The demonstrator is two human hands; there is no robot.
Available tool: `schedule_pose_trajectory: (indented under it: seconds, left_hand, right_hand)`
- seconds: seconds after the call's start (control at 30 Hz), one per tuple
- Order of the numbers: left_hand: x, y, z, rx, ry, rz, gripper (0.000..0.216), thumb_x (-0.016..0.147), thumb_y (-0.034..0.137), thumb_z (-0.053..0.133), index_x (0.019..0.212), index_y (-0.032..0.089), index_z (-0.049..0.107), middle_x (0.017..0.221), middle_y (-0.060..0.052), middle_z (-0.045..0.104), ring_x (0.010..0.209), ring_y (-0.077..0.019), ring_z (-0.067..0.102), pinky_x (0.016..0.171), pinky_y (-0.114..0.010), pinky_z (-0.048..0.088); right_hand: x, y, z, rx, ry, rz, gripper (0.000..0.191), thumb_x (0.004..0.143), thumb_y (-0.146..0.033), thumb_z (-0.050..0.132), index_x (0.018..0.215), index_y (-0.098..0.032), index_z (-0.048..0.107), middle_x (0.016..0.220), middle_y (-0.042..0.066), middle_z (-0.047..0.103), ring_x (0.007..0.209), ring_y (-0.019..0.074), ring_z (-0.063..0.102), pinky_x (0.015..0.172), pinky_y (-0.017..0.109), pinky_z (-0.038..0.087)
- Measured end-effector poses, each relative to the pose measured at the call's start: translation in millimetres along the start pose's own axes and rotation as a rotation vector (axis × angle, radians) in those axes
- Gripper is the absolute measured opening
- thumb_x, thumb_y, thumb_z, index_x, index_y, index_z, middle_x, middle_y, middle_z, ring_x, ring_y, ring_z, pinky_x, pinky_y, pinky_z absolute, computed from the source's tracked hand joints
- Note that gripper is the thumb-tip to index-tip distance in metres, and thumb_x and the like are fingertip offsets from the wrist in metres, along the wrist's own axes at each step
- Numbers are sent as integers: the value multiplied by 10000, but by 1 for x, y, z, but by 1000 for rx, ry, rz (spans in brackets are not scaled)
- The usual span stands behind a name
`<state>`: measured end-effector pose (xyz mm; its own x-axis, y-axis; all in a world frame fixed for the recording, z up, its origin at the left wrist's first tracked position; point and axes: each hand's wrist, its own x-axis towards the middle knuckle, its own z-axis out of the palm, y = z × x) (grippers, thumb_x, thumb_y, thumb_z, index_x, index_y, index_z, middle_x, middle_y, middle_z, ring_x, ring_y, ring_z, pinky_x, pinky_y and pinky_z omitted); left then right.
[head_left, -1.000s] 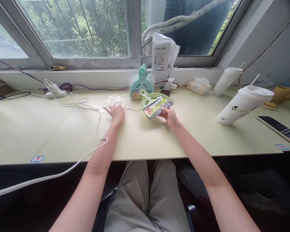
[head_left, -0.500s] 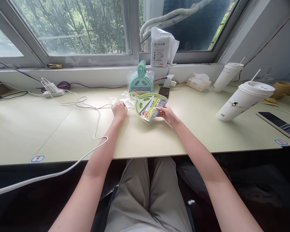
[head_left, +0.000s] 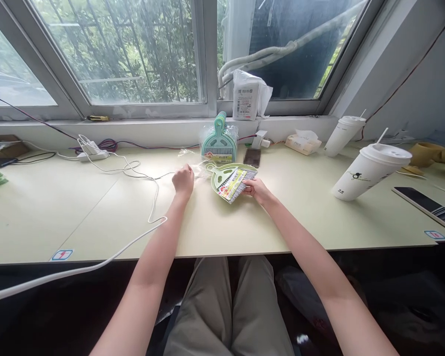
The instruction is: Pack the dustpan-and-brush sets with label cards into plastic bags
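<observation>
Sitting at one pale desk [head_left: 311, 225], we have two white lidded cups [head_left: 371, 173] at two o'clock and one clear-wrapped stack of teal dustpans [head_left: 218, 141] at twelve, too tightly nested to count. Just in front of that stack, our right hand [head_left: 257, 190] pinches one light-green dustpan [head_left: 217, 180] and the one labelled brush [head_left: 233, 185] against it at their four-o'clock side. Our left hand [head_left: 183, 180], at eleven, is curled tight around one clear plastic film [head_left: 198, 166].

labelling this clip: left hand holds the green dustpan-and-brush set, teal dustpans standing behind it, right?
Wrong hand: the head view shows the right hand holding the green dustpan-and-brush set; the teal dustpans do stand behind it.
</observation>
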<state>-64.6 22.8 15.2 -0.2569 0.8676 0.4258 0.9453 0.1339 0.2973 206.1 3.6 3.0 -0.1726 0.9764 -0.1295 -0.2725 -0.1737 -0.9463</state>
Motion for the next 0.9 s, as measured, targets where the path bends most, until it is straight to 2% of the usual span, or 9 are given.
schedule_pose_trajectory:
  seconds: [0.1, 0.23, 0.33, 0.47, 0.6, 0.7, 0.77, 0.83, 0.9]
  left_hand:
    - [-5, 6, -4, 22, 26, 86, 269, 947, 242, 344, 1035, 194, 594, 974, -118, 665, 961, -268, 594, 731, -338, 436]
    - [-12, 16, -9, 41, 49, 224, 291, 964, 241, 314, 1039, 184, 589, 1029, -140, 637, 1042, -275, 548, 765, -347, 440]
    - [-17, 22, -10, 2, -5, 397, 293, 968, 248, 313, 1008, 189, 598, 1026, -129, 630, 1035, -256, 545, 765, -335, 450]
    - [-22, 29, -12, -98, -48, 574, 293, 968, 273, 329, 953, 202, 613, 1025, -118, 629, 1061, -246, 539, 817, -342, 455]
    - [-28, 40, -21, -286, 136, 375, 266, 925, 376, 461, 1118, 224, 564, 1313, -116, 512, 1259, -264, 436, 986, -399, 405]
    - [-29, 46, -28, -418, 296, 33, 533, 891, 431, 518, 1359, 226, 364, 1478, -149, 328, 1408, -284, 257, 1097, -471, 298]
    - [-26, 47, -29, -556, 328, -198, 604, 914, 448, 468, 1430, 233, 239, 1513, -161, 267, 1442, -267, 195, 1107, -471, 295]
    - [-21, 46, -24, -806, 235, -309, 574, 938, 462, 396, 1439, 251, 214, 1509, -149, 294, 1425, -240, 264, 1070, -431, 366]
    - [-18, 45, -16, -1135, -10, -272, 533, 932, 495, 372, 1401, 255, 300, 1445, -132, 411, 1331, -233, 430, 983, -393, 459]
  right_hand:
    - [2, -1, -2, 19, 31, -40, 141, 753, -103, 597, 875, -143, 655, 820, 71, 757, 643, 171, 708, 625, 298, 610]
    - [0, 1, -2, -56, -111, -12, 148, 716, -134, 648, 861, -144, 677, 844, 80, 758, 671, 190, 717, 652, 322, 614]
    - [-2, 5, 3, -77, -201, 23, 164, 704, -159, 676, 868, -146, 689, 846, 86, 758, 685, 203, 723, 658, 334, 617]
    - [-4, 9, 9, -28, -159, -14, 140, 709, -167, 675, 849, -158, 679, 846, 73, 757, 690, 196, 720, 663, 334, 616]
    - [-5, 6, 11, 77, -101, -120, 154, 731, -172, 646, 884, -166, 668, 890, 54, 754, 730, 183, 716, 732, 347, 609]
    - [-6, 1, 10, 127, -72, -173, 168, 750, -195, 644, 916, -171, 657, 897, 48, 750, 757, 186, 716, 795, 365, 594]
    - [-7, -1, 9, 145, -56, -192, 173, 756, -201, 647, 928, -178, 650, 908, 45, 747, 780, 191, 716, 822, 375, 586]
    - [-8, -2, 10, 159, -50, -198, 167, 760, -200, 643, 925, -180, 648, 914, 42, 747, 792, 192, 716, 827, 373, 583]
    - [-8, -1, 12, 169, -64, -196, 168, 759, -197, 643, 926, -181, 647, 919, 40, 747, 799, 191, 716, 823, 370, 585]
